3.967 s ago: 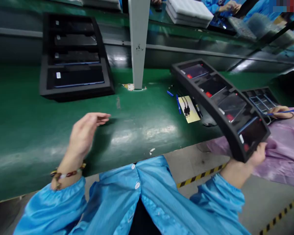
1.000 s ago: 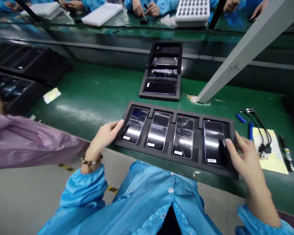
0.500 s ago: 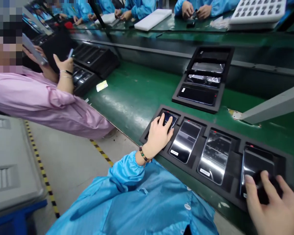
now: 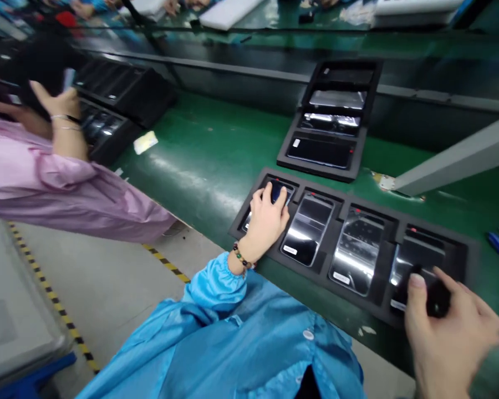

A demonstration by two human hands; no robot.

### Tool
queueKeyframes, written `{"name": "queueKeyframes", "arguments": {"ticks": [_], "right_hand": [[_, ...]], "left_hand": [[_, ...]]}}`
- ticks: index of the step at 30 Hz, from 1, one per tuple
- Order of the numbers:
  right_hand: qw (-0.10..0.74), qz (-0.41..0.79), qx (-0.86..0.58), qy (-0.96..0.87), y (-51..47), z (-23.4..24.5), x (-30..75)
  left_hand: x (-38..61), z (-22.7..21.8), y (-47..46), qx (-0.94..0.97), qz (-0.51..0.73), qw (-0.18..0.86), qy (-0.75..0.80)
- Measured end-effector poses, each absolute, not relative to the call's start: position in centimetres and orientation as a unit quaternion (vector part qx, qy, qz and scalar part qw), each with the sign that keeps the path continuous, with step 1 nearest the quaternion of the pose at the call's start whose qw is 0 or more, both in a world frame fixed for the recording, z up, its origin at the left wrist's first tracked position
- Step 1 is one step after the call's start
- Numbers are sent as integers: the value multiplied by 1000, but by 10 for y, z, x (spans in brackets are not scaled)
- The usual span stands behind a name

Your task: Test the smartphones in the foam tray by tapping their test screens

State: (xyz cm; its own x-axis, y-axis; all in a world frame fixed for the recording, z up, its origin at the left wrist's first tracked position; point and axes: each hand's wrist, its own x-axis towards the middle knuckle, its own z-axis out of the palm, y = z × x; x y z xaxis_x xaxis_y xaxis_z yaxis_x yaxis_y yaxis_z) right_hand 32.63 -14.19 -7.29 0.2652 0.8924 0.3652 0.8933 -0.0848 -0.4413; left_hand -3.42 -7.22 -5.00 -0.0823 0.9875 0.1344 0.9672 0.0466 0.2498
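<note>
While lying on the green tabletop (image 4: 199, 149), holding four glossy phones in a black foam tray (image 4: 466, 252). Left hand (image 4: 266, 221) pressing flat, fingers together, on the leftmost phone (image 4: 276, 191). Right hand (image 4: 444, 332) curling loosely over the rightmost phone (image 4: 418, 255), thumb up. Second tray (image 4: 328, 119) sitting farther off; pink sleeve (image 4: 58, 188) crowding the left.

No writing can be read anywhere. The phones (image 4: 308, 229) in the near tray (image 4: 461, 252) each carry a small white sticker (image 4: 290, 250) at the lower end, its print too small to make out. A phone in the far tray (image 4: 360, 158) bears a white label (image 4: 295, 142), and a pale card (image 4: 145, 142) lies on the worktop (image 4: 208, 155); both are illegible.
</note>
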Motion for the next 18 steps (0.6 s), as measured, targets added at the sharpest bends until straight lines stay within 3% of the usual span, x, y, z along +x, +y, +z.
{"name": "queueKeyframes", "arguments": {"ticks": [8, 13, 18], "right_hand": [[297, 53, -773, -558, -145, -53, 313], [280, 57, -723, -629, -144, -46, 283], [264, 108, -665, -690, -137, -46, 248]], "left_hand": [[-44, -50, -64, 701, 160, 46, 694], [-7, -34, -71, 737, 231, 75, 630], [49, -30, -72, 768, 136, 86, 620]]}}
